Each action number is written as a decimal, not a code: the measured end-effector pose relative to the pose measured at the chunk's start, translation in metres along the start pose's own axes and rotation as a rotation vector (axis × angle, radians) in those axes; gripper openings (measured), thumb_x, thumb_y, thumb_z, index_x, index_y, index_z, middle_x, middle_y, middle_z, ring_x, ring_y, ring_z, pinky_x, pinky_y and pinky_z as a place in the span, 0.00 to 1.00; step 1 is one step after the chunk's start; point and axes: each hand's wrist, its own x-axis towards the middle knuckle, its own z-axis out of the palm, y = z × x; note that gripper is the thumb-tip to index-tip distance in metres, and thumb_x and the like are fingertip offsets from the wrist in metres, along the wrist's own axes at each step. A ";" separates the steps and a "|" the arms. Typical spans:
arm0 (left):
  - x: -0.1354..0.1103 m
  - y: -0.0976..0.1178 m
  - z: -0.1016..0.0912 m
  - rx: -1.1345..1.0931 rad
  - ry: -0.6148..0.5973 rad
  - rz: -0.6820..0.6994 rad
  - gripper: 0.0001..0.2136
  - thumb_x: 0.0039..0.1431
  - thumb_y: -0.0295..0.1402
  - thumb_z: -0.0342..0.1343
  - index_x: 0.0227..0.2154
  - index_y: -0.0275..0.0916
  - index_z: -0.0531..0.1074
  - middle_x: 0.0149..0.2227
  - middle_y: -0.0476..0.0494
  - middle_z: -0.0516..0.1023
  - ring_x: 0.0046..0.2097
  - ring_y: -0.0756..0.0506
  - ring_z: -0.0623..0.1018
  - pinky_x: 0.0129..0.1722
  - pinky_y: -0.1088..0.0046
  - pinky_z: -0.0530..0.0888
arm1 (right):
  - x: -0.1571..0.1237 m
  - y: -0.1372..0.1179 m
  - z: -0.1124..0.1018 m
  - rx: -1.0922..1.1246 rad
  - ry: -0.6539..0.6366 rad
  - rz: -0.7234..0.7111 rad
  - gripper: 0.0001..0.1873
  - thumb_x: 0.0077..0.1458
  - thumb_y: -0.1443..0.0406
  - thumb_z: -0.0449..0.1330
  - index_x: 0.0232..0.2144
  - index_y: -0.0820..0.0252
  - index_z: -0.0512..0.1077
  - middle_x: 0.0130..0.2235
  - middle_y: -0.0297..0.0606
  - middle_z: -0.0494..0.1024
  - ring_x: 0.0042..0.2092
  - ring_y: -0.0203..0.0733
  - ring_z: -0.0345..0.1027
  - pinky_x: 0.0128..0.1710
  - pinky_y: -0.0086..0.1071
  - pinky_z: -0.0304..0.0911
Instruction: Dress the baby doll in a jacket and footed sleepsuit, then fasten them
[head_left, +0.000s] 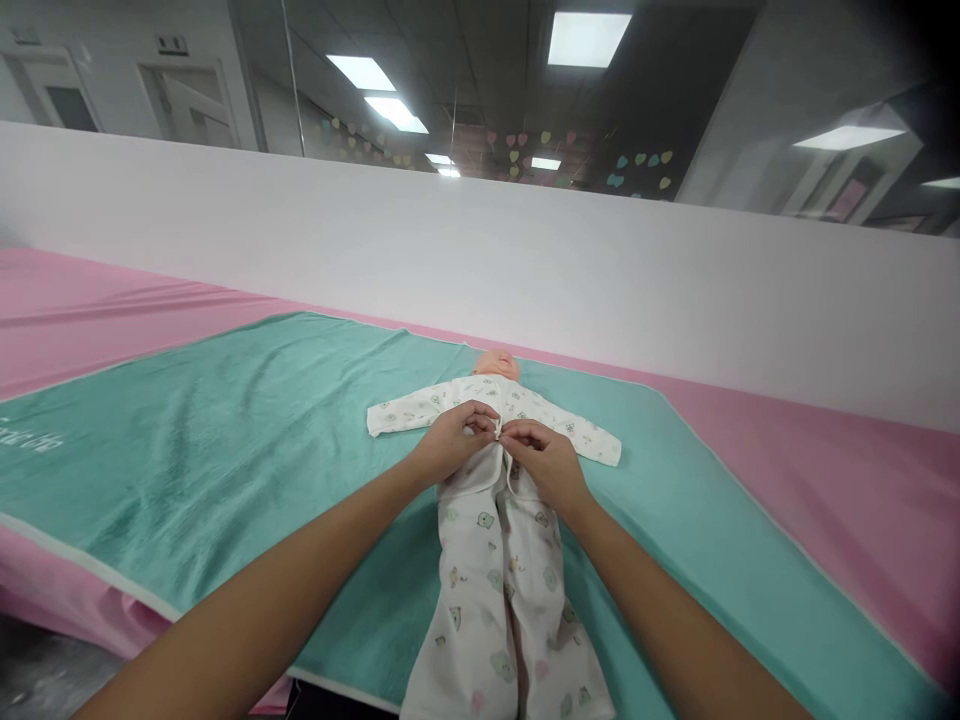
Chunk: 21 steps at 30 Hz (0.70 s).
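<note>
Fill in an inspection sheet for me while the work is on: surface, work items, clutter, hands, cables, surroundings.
Surface: teal towel, creased at left, spread over a pink cover.
Work items: doll in patterned white clothing, sleeves spread; a small white tie at the front.
Clutter: dark patch at the bottom edge, not identifiable.
Hands: left hand and right hand both pinch at the tie.
Cables: nothing seen.
Surroundings: white low wall behind, glass above it, bright ceiling lights.
</note>
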 end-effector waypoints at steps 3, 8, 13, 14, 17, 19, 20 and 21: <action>0.001 -0.002 0.000 -0.004 -0.004 -0.003 0.11 0.50 0.31 0.53 0.38 0.40 0.68 0.32 0.49 0.75 0.37 0.48 0.74 0.40 0.72 0.69 | 0.001 0.000 -0.001 -0.027 -0.043 -0.039 0.08 0.48 0.59 0.60 0.24 0.57 0.74 0.39 0.35 0.73 0.40 0.39 0.65 0.37 0.30 0.59; 0.001 -0.005 0.004 0.014 0.041 -0.011 0.09 0.50 0.32 0.54 0.36 0.40 0.69 0.30 0.50 0.74 0.35 0.50 0.73 0.37 0.74 0.68 | 0.001 0.000 -0.001 -0.049 -0.028 -0.053 0.07 0.48 0.60 0.60 0.24 0.56 0.73 0.39 0.34 0.72 0.38 0.38 0.64 0.37 0.30 0.59; -0.002 -0.001 0.004 0.070 0.036 0.005 0.09 0.52 0.34 0.53 0.37 0.41 0.70 0.31 0.50 0.73 0.35 0.50 0.73 0.36 0.75 0.68 | 0.000 -0.001 -0.002 -0.046 -0.035 -0.033 0.06 0.48 0.60 0.59 0.26 0.57 0.72 0.36 0.34 0.72 0.35 0.37 0.64 0.35 0.30 0.59; -0.002 0.000 0.003 0.094 0.028 0.009 0.09 0.53 0.35 0.53 0.37 0.41 0.70 0.32 0.50 0.73 0.35 0.49 0.73 0.36 0.75 0.68 | 0.000 -0.001 -0.002 -0.037 -0.037 -0.012 0.07 0.48 0.60 0.59 0.27 0.57 0.71 0.34 0.34 0.72 0.34 0.37 0.64 0.34 0.30 0.59; -0.003 0.002 0.003 0.188 0.000 0.046 0.11 0.55 0.36 0.50 0.39 0.43 0.72 0.32 0.49 0.74 0.36 0.49 0.73 0.36 0.75 0.69 | 0.002 0.002 -0.003 0.061 -0.033 0.046 0.08 0.49 0.59 0.59 0.30 0.57 0.70 0.30 0.33 0.71 0.32 0.37 0.64 0.33 0.30 0.60; -0.002 0.002 0.004 0.264 -0.003 0.100 0.11 0.55 0.34 0.50 0.39 0.44 0.73 0.32 0.49 0.74 0.36 0.49 0.73 0.38 0.74 0.68 | 0.003 0.005 -0.003 0.155 -0.028 0.059 0.07 0.50 0.60 0.58 0.30 0.57 0.69 0.30 0.33 0.71 0.32 0.37 0.65 0.34 0.31 0.61; -0.002 0.002 0.005 0.305 0.003 0.129 0.10 0.55 0.33 0.50 0.39 0.44 0.73 0.32 0.50 0.74 0.36 0.49 0.72 0.38 0.74 0.68 | 0.004 0.007 -0.003 0.191 -0.030 0.061 0.06 0.50 0.61 0.58 0.30 0.57 0.69 0.30 0.32 0.72 0.33 0.37 0.66 0.35 0.31 0.62; -0.001 0.001 0.005 0.345 0.013 0.153 0.10 0.55 0.32 0.50 0.39 0.44 0.73 0.32 0.50 0.74 0.36 0.49 0.72 0.39 0.74 0.67 | 0.004 0.008 -0.004 0.214 -0.031 0.064 0.06 0.49 0.61 0.58 0.30 0.57 0.68 0.30 0.32 0.72 0.32 0.37 0.66 0.35 0.31 0.62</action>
